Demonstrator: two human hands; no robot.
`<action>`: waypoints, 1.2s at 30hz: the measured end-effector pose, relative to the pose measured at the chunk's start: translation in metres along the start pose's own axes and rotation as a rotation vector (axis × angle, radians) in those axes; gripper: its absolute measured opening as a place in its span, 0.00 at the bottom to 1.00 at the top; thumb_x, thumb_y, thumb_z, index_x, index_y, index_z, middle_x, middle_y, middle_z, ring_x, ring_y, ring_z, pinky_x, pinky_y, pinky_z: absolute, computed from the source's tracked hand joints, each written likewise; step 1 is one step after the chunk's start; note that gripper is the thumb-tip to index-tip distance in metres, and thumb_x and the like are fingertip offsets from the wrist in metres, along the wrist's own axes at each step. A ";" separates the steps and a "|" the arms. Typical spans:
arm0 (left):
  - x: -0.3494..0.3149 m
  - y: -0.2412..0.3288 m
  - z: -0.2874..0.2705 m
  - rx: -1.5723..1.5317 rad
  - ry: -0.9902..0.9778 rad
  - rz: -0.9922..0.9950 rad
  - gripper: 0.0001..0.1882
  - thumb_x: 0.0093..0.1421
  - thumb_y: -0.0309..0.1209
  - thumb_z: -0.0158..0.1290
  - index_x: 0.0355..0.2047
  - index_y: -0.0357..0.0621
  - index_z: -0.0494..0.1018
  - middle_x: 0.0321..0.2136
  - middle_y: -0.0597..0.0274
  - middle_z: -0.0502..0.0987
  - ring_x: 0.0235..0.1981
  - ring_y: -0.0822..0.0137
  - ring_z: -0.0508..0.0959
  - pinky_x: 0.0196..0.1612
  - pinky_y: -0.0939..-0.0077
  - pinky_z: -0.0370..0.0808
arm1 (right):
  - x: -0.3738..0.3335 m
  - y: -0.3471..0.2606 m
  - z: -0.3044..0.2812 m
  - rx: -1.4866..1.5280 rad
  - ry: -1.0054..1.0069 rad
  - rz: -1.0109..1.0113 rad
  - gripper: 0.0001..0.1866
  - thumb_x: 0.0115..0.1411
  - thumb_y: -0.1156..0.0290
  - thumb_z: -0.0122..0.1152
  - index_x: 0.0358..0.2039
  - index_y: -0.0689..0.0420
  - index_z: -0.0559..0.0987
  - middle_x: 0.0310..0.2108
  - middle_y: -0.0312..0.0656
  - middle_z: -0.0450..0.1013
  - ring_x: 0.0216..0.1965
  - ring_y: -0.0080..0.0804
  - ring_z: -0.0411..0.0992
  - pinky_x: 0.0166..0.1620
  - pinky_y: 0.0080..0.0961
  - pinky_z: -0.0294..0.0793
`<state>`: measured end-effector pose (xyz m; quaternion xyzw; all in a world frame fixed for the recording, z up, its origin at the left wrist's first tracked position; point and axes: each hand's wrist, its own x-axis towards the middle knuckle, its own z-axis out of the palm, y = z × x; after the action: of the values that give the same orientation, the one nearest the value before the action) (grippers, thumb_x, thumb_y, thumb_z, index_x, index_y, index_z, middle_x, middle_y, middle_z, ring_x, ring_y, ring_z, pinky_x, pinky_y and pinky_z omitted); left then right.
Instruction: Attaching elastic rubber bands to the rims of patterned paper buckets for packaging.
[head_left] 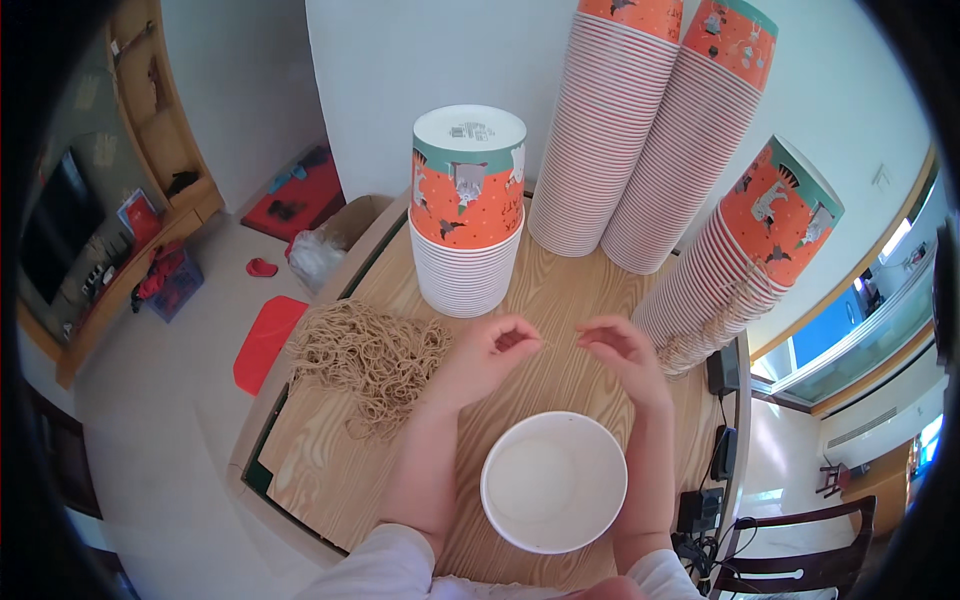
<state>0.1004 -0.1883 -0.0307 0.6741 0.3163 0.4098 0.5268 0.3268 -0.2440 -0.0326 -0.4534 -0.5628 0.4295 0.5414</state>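
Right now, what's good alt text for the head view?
A person's left hand and right hand, curled toward each other, hover apart over a wooden table, beyond an open white tub. Tangled tan cord lies to the left; four stacks of orange-patterned tubs stand behind and to the right.

And there's the white wall (430, 60) rising behind the wood-grain desk (325, 480), a dark television (63, 225) and wooden shelving (160, 125) off left, pale floor (160, 400) stretching below, a dark chair (835, 562) lower right, and daylight bright around the window (828, 328) on the right!
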 end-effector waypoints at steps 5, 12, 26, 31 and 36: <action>-0.004 0.010 0.009 0.064 -0.084 -0.038 0.05 0.58 0.27 0.56 0.33 0.38 0.76 0.25 0.66 0.77 0.28 0.77 0.74 0.33 0.79 0.72 | 0.004 0.018 0.026 0.166 -0.125 0.177 0.08 0.57 0.81 0.58 0.38 0.63 0.76 0.35 0.38 0.75 0.38 0.23 0.73 0.40 0.19 0.72; -0.014 0.006 -0.006 0.452 0.035 -0.011 0.06 0.55 0.26 0.55 0.33 0.37 0.75 0.25 0.59 0.77 0.27 0.69 0.77 0.34 0.74 0.73 | 0.004 0.009 0.009 -0.074 0.125 0.071 0.02 0.56 0.78 0.61 0.31 0.61 0.78 0.28 0.33 0.75 0.30 0.17 0.71 0.35 0.15 0.71; -0.045 0.036 -0.057 0.858 0.551 -0.107 0.15 0.51 0.23 0.56 0.41 0.41 0.73 0.40 0.53 0.73 0.42 0.55 0.74 0.46 0.63 0.70 | -0.022 -0.034 -0.006 -0.430 0.515 -0.160 0.03 0.56 0.79 0.60 0.32 0.63 0.76 0.27 0.32 0.72 0.30 0.18 0.68 0.36 0.15 0.68; -0.037 0.049 -0.001 0.565 0.126 0.275 0.21 0.50 0.23 0.58 0.46 0.43 0.72 0.44 0.55 0.72 0.48 0.55 0.72 0.51 0.66 0.69 | -0.031 -0.053 0.033 -0.582 0.344 -0.241 0.06 0.52 0.82 0.62 0.31 0.64 0.76 0.26 0.37 0.73 0.29 0.22 0.70 0.36 0.18 0.69; -0.033 0.054 0.023 0.282 0.022 0.278 0.17 0.50 0.26 0.60 0.42 0.44 0.75 0.41 0.56 0.75 0.44 0.55 0.74 0.47 0.67 0.71 | -0.039 -0.068 0.048 -0.575 0.215 -0.294 0.07 0.49 0.83 0.63 0.30 0.63 0.77 0.26 0.39 0.73 0.28 0.25 0.70 0.34 0.19 0.69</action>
<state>0.1047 -0.2399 0.0116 0.7739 0.2804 0.4376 0.3620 0.2762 -0.2970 0.0226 -0.5443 -0.6600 0.1204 0.5037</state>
